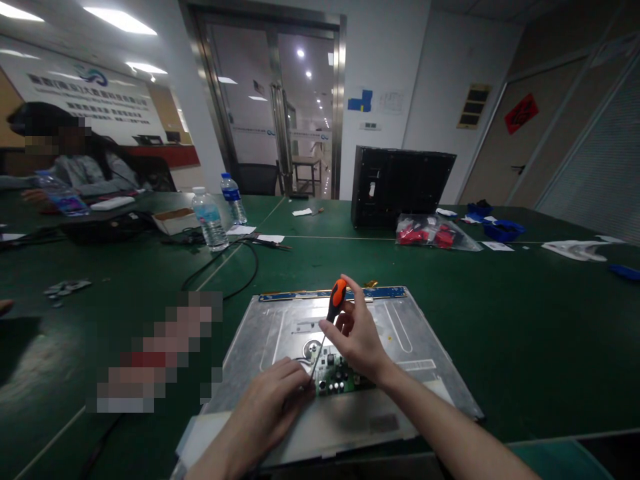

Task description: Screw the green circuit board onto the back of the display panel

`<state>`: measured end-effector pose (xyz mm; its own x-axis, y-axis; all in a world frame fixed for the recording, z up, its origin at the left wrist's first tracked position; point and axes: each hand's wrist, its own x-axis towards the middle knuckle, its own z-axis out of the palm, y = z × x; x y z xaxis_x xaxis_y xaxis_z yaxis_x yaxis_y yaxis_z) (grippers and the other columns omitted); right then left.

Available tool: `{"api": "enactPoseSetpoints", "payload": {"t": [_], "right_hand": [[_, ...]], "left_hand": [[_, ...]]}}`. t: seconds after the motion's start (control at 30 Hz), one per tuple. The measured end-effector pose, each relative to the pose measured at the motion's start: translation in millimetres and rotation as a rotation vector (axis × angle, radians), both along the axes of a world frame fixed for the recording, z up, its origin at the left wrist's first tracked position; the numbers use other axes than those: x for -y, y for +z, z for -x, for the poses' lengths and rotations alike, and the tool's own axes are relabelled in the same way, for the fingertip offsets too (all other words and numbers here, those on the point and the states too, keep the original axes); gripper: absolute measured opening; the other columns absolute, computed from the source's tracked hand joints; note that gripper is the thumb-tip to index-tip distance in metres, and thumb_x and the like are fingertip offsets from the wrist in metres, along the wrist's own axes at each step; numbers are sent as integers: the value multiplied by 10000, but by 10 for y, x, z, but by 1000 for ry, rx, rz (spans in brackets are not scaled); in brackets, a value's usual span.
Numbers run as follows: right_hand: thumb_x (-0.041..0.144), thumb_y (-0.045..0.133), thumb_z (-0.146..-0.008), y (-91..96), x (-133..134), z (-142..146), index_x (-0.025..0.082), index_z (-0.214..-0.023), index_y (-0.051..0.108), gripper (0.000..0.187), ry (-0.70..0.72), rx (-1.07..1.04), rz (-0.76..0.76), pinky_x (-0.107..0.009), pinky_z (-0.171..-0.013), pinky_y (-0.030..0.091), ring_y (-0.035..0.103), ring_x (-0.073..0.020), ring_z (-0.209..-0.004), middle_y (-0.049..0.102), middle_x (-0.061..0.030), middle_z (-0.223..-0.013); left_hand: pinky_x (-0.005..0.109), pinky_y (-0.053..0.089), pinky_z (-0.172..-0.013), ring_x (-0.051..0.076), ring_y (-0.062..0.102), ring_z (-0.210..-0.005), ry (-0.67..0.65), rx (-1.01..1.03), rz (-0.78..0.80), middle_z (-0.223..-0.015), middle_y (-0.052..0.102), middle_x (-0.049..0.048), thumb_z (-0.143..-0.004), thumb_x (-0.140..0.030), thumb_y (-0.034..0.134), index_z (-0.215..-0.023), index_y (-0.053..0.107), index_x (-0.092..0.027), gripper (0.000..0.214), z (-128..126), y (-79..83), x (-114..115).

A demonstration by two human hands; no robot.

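Observation:
A screwdriver with an orange and black handle is in my right hand, its fingers closed around the grip. The shaft slants down and left to the lower left edge of a green circuit board. Close to the tip, my left hand has its fingers curled together at the board's edge; what they pinch, if anything, is hidden. Beneath both hands lies a flat metal panel, with a blue strip board along its far edge. A round metal part sits behind the circuit board.
Beyond the panel stand a black monitor housing and a plastic bag with red items. Water bottles and a black cable are on the left of the green table. Another person sits at far left.

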<state>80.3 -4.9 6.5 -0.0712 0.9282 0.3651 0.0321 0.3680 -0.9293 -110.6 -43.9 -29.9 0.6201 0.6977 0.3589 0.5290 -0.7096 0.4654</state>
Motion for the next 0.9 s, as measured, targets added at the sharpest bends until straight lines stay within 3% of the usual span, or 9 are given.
{"api": "enactPoseSetpoints", "payload": {"t": [0.43, 0.67, 0.9], "right_hand": [[202, 623, -805, -67, 53, 11, 291, -1439, 239, 748, -66, 140, -419, -124, -349, 359, 470, -44, -408, 597, 51, -776], [220, 601, -825, -86, 69, 18, 269, -1457, 214, 743, -101, 173, -516, -137, -347, 355, 457, -49, -398, 600, 51, -754], [224, 592, -830, -90, 58, -4, 265, -1462, 210, 740, -88, 153, -511, -135, -344, 356, 461, -48, -399, 593, 55, -748]], "left_hand": [[252, 406, -597, 184, 588, -745, -12, 26, 37, -813, 617, 33, -926, -138, 439, -804, 535, -205, 169, -21, 43, 19], [250, 406, -604, 180, 585, -731, -8, 33, 47, -811, 620, 31, -896, -119, 449, -801, 530, -206, 152, -22, 44, 32], [256, 405, -610, 186, 587, -741, 14, 11, 73, -810, 620, 37, -878, -115, 455, -806, 547, -203, 146, -45, 56, 31]]}}
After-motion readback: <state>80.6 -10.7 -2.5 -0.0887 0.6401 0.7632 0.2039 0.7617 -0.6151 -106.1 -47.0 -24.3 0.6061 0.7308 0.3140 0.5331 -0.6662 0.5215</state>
